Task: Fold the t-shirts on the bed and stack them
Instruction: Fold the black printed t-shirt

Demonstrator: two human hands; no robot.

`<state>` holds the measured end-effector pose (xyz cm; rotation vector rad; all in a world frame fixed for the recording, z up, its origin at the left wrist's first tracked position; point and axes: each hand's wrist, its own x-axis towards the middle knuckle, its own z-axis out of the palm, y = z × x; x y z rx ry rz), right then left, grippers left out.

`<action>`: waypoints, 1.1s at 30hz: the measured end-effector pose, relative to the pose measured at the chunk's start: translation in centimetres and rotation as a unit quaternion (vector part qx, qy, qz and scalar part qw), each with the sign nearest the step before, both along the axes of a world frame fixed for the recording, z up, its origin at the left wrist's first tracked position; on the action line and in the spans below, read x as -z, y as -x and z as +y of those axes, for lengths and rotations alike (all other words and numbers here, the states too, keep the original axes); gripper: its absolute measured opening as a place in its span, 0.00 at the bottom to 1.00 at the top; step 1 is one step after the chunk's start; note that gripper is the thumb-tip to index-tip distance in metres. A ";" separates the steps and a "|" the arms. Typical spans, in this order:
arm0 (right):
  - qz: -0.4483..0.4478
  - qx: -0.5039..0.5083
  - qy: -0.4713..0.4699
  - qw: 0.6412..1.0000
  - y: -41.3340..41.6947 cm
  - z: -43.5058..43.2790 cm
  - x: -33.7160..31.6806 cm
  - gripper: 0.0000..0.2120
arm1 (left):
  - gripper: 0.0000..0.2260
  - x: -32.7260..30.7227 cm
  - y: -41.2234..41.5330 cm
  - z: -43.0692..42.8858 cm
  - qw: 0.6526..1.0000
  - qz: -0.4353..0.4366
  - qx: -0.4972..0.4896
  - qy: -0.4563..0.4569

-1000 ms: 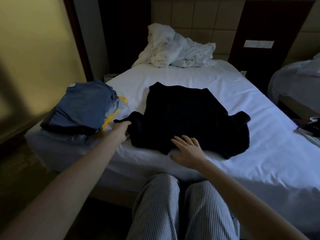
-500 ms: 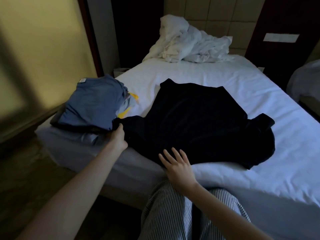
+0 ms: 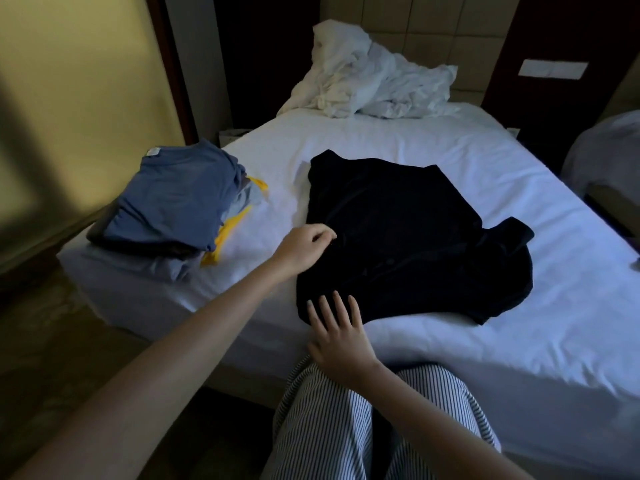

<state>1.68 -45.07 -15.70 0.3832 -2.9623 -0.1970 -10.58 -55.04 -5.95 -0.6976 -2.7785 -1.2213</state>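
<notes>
**Black shirt half folded, stack waiting**

We are folding the black t-shirt (image 3: 408, 237), which is lying at the centre of the frame on the bed (image 3: 519, 341). Its left side is looking tucked in, and its right sleeve is sticking out. Our left hand (image 3: 304, 245) is pinching the left edge with curled fingers. Our right hand (image 3: 337, 329) is pressing the near hem, fingers straight and spread. At centre left the folded stack (image 3: 173, 206) is waiting, blue on top. We are judging several shirts done and this one left.
</notes>
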 end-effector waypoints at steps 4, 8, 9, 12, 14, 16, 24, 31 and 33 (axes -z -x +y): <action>-0.010 -0.008 -0.013 1.000 0.0 0.0 0.0 0.30 | 0.20 5.0 0.2 2.7 0.967 0.019 0.050 0.249; 0.015 -0.056 0.012 0.998 -0.1 1.2 -0.4 0.29 | 0.21 6.1 -0.2 2.5 0.938 0.049 0.053 0.338; 0.028 -0.089 0.044 0.995 -0.1 1.8 -0.6 0.28 | 0.21 6.0 -0.3 2.3 0.934 0.049 0.063 0.347; 0.119 -0.135 0.141 0.973 -0.4 4.7 -2.2 0.19 | 0.21 5.8 -0.5 2.1 0.927 0.039 0.079 0.366; 0.176 -0.119 0.165 0.963 -0.5 7.7 -3.2 0.16 | 0.21 5.4 -0.6 2.6 0.933 0.032 0.087 0.349; 0.208 -0.061 0.195 0.957 -0.5 11.1 -3.8 0.15 | 0.21 5.0 -0.7 4.1 0.940 0.044 0.105 0.322; 0.150 0.392 0.275 0.865 -1.0 22.9 -4.7 0.18 | 0.24 3.7 -3.0 14.4 0.935 0.084 0.197 0.283; 0.016 0.290 0.225 0.930 -1.8 30.3 -3.6 0.22 | 0.32 5.0 -7.4 22.8 0.905 0.131 0.276 0.296; 0.002 0.249 0.207 0.946 -2.2 31.7 -3.9 0.24 | 0.25 6.0 -7.7 23.5 0.916 0.132 0.252 0.284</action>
